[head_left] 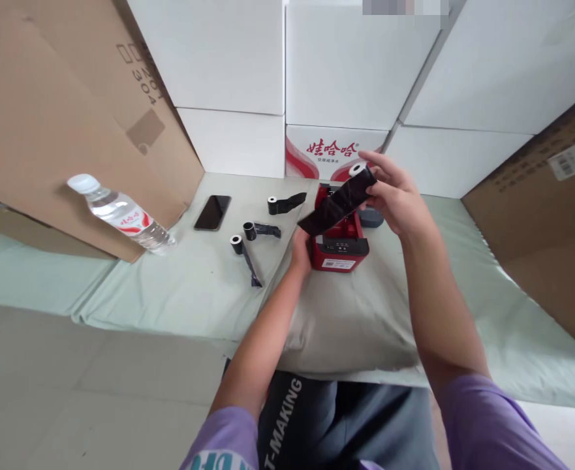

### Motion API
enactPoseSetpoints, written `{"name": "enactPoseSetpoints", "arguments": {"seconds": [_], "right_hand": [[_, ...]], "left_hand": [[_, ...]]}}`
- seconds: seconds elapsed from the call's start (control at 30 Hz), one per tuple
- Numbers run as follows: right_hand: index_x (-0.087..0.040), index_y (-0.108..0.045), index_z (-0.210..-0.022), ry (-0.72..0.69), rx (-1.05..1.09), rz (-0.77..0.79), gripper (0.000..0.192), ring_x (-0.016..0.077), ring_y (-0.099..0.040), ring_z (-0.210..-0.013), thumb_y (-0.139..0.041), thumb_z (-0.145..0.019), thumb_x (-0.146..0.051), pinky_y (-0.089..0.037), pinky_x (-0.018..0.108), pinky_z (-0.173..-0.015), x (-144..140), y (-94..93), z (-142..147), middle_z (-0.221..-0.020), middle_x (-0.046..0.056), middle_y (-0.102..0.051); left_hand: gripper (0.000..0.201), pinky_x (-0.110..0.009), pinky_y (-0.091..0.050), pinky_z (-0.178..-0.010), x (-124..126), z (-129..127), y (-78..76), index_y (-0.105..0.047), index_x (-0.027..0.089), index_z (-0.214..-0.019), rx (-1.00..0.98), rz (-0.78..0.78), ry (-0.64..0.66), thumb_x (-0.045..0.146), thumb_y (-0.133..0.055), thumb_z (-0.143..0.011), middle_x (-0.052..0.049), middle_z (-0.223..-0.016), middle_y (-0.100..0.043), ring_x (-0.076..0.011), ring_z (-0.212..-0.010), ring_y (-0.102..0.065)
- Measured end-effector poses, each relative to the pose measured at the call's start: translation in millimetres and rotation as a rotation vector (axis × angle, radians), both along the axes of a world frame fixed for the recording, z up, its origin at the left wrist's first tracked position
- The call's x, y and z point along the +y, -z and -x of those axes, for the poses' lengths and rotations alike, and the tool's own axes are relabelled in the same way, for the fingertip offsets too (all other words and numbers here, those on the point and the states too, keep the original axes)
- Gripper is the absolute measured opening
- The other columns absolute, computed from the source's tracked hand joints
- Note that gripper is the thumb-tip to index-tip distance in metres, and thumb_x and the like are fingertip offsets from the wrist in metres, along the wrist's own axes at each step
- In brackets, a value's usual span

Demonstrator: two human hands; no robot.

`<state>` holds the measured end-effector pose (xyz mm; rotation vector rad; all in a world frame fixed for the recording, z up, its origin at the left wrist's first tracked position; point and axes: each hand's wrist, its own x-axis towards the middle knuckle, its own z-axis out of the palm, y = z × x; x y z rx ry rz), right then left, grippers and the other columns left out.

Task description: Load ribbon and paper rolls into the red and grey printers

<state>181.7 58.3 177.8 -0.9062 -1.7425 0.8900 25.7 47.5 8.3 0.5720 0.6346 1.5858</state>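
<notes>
- Left arm (262, 343): bare, extended over near edge of table (184, 294).
- Left hand (303, 252): low, partly hidden.
- Right arm (436, 281): bare, crossing same edge.
- Right hand (399, 196): raised, pinching, one finger (372, 158) extended.

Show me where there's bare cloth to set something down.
Bare cloth shows in front of the phone, between the bottle and the three black rolls, and again between the right forearm and the right-hand brown carton. Crowded: the red device, left hand, right hand and black strip bunch together.
</notes>
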Motion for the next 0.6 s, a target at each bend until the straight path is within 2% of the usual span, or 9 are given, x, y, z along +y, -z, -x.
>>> {"name": "enactPoseSetpoints", "arguments": {"seconds": [0.1,0.23,0.37,0.5,0.6], "right_hand": [[-0.033,-0.059,-0.129,-0.009,-0.002,-0.018,0.044,0.0232,-0.067,-0.099,-0.067,-0.086,-0.037,-0.064,0.039,-0.079,-5.7,3.6,-12.8,-0.113,0.004,-0.067],[-0.030,-0.058,-0.124,0.019,-0.029,-0.090,0.043,0.0240,-0.067,-0.105,-0.072,-0.085,-0.034,-0.060,0.040,-0.089,-4.6,12.2,-16.1,-0.116,0.004,-0.068],[-0.031,-0.054,-0.128,0.011,-0.094,-0.075,0.047,0.0229,-0.066,-0.094,-0.074,-0.085,-0.037,-0.057,0.036,-0.081,2.1,24.1,-16.8,-0.106,0.003,-0.070],[-0.029,-0.056,-0.130,-0.048,-0.186,-0.116,0.050,0.0217,-0.065,-0.088,-0.073,-0.084,-0.033,-0.054,0.034,-0.075,10.4,30.8,-17.0,-0.105,0.003,-0.069],[-0.022,-0.066,-0.112,-0.061,-0.349,-0.214,0.032,0.0213,-0.062,-0.085,-0.070,-0.080,-0.026,-0.050,0.035,-0.075,15.0,34.1,-15.0,-0.106,0.006,-0.068]], "left_hand": [[0.027,-0.041,-0.051,-0.110,-1.6,6.0,-0.1,-0.077,0.021,-0.101,0.070,-0.005,-0.035,0.030,-0.070,-0.076,-0.004,-0.127,-0.077,-0.0303,-0.130,-0.066],[0.027,-0.045,-0.046,-0.119,-0.7,11.7,4.5,-0.079,0.023,-0.102,0.134,-0.063,-0.030,0.031,-0.071,-0.077,-0.002,-0.150,-0.066,-0.0329,-0.144,-0.056],[0.029,-0.049,-0.037,-0.126,3.0,12.2,9.7,-0.078,0.023,-0.103,0.184,-0.133,-0.055,0.035,-0.072,-0.078,-0.005,-0.148,-0.067,-0.0332,-0.150,-0.050],[0.030,-0.049,-0.039,-0.124,2.7,12.0,9.6,-0.077,0.023,-0.104,0.199,-0.133,-0.060,0.037,-0.073,-0.078,-0.006,-0.148,-0.066,-0.0334,-0.147,-0.053],[0.030,-0.048,-0.042,-0.121,2.1,11.8,7.8,-0.077,0.022,-0.102,0.193,-0.100,-0.076,0.035,-0.073,-0.075,-0.006,-0.144,-0.069,-0.0331,-0.144,-0.057]]}}
